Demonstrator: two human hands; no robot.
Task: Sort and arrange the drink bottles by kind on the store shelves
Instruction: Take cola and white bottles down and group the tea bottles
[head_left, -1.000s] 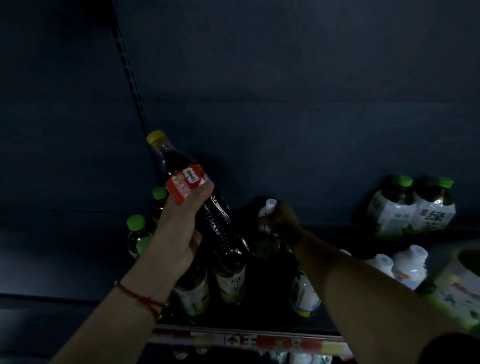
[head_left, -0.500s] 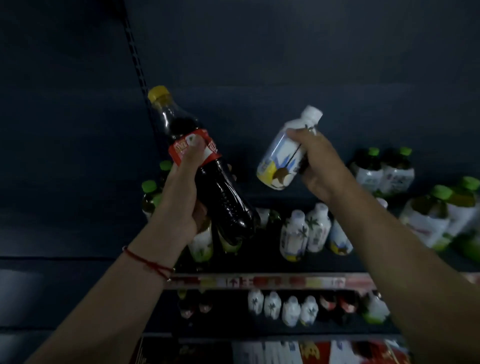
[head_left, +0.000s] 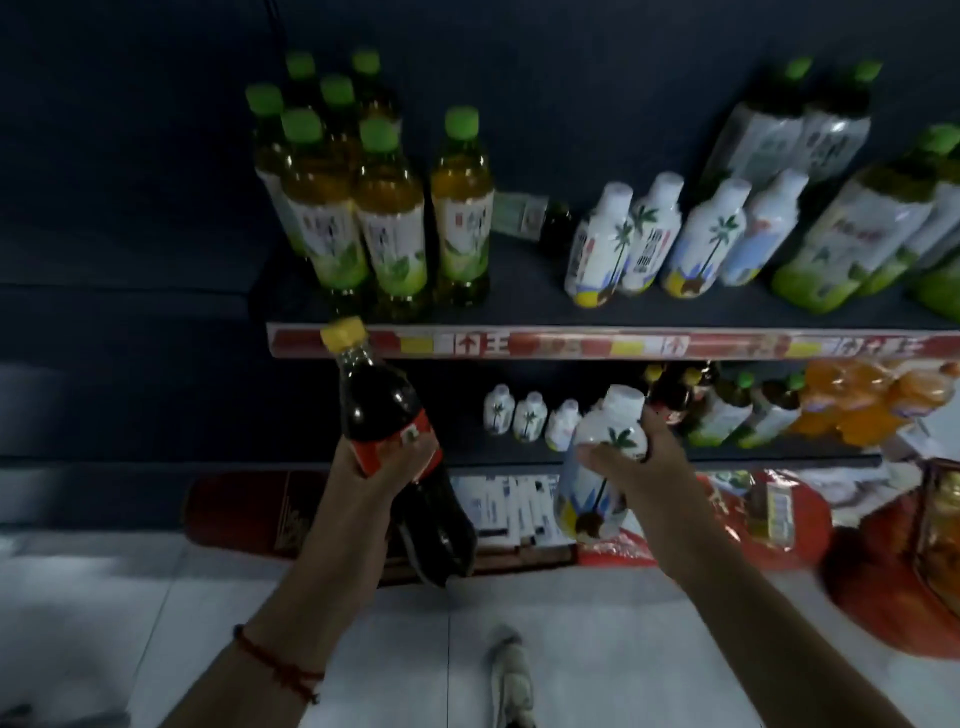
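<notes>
The left hand (head_left: 371, 470) is gripping a dark cola bottle (head_left: 387, 441); its fingers (head_left: 415, 441) are curling round the red label band, so the yellow cap is pointing up and away and the heavier lower body is hanging below the palm, tilted toward the right. The right hand (head_left: 631, 470) is gripping a white coconut-palm bottle (head_left: 605, 457); the thumb is lying across the front of the shoulder, the fingers (head_left: 655, 422) are wrapping behind, the cap is standing above the grip and the base is hanging free below it. Judged from this, each hand is carrying one kind, apart from the other, so that each can go to its own group.

Both bottles are being held in front of the lower shelf (head_left: 779, 457), touching neither shelf. Matching small white palm bottles (head_left: 527, 415) are standing on that lower shelf just left of the right hand, and further white palm bottles (head_left: 675, 239) are standing on the upper shelf (head_left: 519, 306) between the green-capped tea bottles (head_left: 384, 208) and a row of green-labelled bottles (head_left: 852, 234). More dark bottles (head_left: 670, 389) are showing just behind the right hand; their kind is too blurred to tell.
</notes>
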